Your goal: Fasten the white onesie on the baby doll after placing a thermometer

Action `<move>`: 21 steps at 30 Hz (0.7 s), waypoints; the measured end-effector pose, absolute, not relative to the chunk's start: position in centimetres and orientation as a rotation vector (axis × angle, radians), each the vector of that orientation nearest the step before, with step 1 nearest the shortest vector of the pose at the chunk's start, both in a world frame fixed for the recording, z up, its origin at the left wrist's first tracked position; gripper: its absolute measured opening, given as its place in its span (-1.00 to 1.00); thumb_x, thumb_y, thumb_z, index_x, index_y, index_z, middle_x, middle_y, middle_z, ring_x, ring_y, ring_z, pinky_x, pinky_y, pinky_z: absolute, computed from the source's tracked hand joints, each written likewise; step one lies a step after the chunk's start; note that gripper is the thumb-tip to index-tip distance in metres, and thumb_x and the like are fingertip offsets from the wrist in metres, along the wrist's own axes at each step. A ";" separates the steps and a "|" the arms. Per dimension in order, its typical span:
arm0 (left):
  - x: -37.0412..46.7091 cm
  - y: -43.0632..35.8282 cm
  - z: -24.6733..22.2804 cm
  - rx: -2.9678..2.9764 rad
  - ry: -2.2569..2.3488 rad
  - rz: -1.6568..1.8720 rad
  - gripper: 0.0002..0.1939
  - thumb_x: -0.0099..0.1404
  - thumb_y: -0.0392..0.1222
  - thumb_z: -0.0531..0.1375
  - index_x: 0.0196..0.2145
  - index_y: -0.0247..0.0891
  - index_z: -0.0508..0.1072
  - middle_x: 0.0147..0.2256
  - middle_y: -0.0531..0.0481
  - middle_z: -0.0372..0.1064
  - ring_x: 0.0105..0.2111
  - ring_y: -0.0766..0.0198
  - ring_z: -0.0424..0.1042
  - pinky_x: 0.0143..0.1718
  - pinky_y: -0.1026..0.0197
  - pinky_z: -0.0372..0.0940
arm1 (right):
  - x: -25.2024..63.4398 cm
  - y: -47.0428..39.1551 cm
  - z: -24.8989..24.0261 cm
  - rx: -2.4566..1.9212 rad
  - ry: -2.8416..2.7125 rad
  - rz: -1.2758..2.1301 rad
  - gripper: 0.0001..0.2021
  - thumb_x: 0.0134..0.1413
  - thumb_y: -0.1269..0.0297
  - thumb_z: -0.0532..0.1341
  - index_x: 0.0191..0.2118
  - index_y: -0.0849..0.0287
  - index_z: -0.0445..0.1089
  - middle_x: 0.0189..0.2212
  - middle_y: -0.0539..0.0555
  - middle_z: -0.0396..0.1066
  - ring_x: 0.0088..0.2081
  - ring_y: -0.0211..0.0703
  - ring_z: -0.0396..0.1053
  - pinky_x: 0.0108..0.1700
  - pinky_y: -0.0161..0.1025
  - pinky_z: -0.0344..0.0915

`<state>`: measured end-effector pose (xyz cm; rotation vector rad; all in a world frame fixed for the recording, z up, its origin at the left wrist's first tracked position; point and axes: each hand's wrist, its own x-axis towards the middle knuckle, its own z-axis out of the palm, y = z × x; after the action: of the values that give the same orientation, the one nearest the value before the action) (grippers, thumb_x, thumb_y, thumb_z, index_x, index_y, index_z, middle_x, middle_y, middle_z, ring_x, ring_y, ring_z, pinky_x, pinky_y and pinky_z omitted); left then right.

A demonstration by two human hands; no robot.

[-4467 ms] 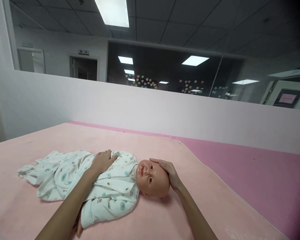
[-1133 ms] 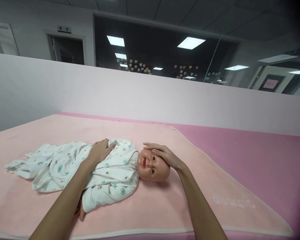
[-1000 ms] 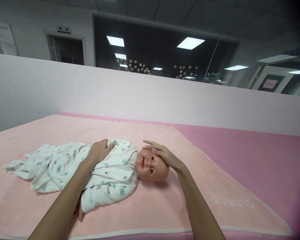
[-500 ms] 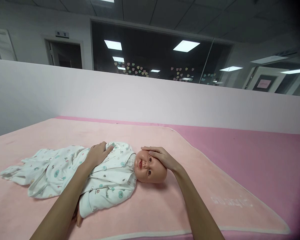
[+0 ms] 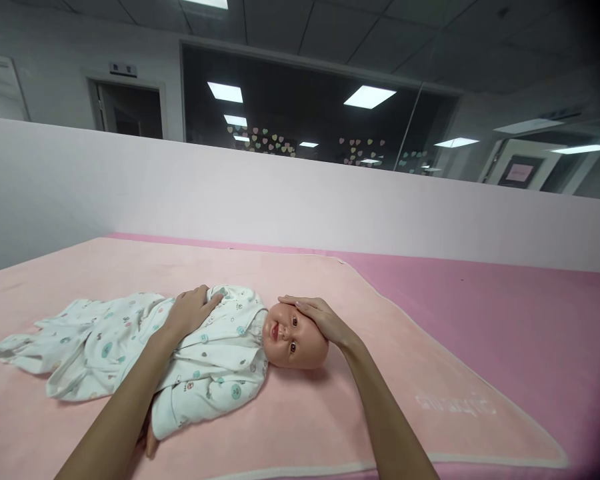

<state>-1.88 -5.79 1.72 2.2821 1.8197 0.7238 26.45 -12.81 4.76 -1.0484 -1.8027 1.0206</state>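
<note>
Both hands staying put as before: left hand (image 5: 190,312) lying flat and open on the doll (image 5: 215,353)'s chest, right hand (image 5: 316,317) cupping loosely over the smooth plastic head (image 5: 294,336). Lying lengthwise across the fuzzy pink blanket (image 5: 330,413), head pointing right, legs left. Wearing a soft white printed romper (image 5: 130,340), limp and wrinkled.

baby doll (image 5: 240,350) | white patterned sleepsuit, bald head | lying on back on pink blanket (image 5: 305,427)
</note>
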 end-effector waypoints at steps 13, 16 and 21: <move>-2.1 -5.4 1.4 2.321 1.831 0.689 -0.54 0.16 0.20 -0.20 -0.42 -0.23 0.21 -0.35 -0.14 0.39 -0.26 0.05 0.36 -0.20 0.10 0.16 | 27.0 -11.1 3.1 -1.037 -1.454 0.670 -0.43 0.05 -0.14 -0.05 0.10 0.07 0.15 0.17 0.00 -0.01 0.22 -0.13 -0.17 0.23 -0.10 -0.23; -2.0 -5.5 1.4 2.312 1.823 0.710 -0.55 0.16 0.19 -0.20 -0.43 -0.23 0.21 -0.35 -0.14 0.39 -0.26 0.06 0.36 -0.18 0.09 0.15 | 26.9 -11.3 3.2 -1.069 -1.574 0.904 -0.46 0.04 -0.14 -0.03 -0.04 0.14 0.33 0.08 0.08 0.17 0.16 -0.04 0.01 0.19 -0.06 -0.09; -2.0 -5.4 1.3 2.299 1.812 0.714 -0.53 0.16 0.18 -0.20 -0.40 -0.25 0.24 -0.35 -0.16 0.39 -0.27 0.06 0.36 -0.16 0.06 0.14 | 27.0 -10.6 2.7 -1.080 -1.427 0.661 -0.45 -0.01 -0.16 0.02 0.04 0.05 0.23 0.16 -0.01 0.03 0.21 -0.12 -0.12 0.22 -0.07 -0.19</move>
<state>-2.03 -5.40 1.32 2.2988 1.8116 0.7139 27.04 -10.62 2.73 -1.0802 -1.4273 0.6605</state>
